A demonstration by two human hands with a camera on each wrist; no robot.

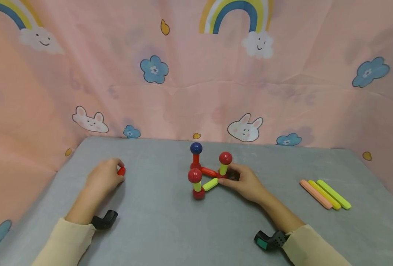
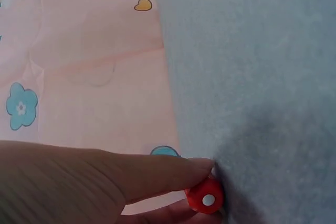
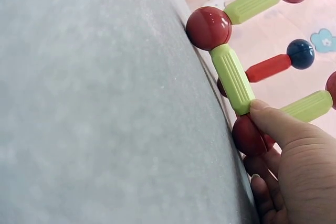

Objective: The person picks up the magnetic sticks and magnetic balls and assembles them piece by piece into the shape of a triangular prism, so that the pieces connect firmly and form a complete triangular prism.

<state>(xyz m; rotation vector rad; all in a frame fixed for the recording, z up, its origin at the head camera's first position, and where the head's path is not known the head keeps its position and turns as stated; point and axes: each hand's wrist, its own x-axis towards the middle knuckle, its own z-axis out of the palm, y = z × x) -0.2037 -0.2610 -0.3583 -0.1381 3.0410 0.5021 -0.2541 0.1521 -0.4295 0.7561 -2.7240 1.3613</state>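
Grey tabletop (image 1: 156, 229) — left hand (image 1: 103, 177) pinches a red piece (image 1: 121, 171)

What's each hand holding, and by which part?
The left hand pinches a red piece by its sides, white-dotted end showing. The right hand holds the built frame at a corner, where a green stick meets a red ball.

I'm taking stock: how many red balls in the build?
5: front top ball, front base ball beneath it, right top ball, right base ball beneath it, and rear base ball, partly hidden, below the blue ball.
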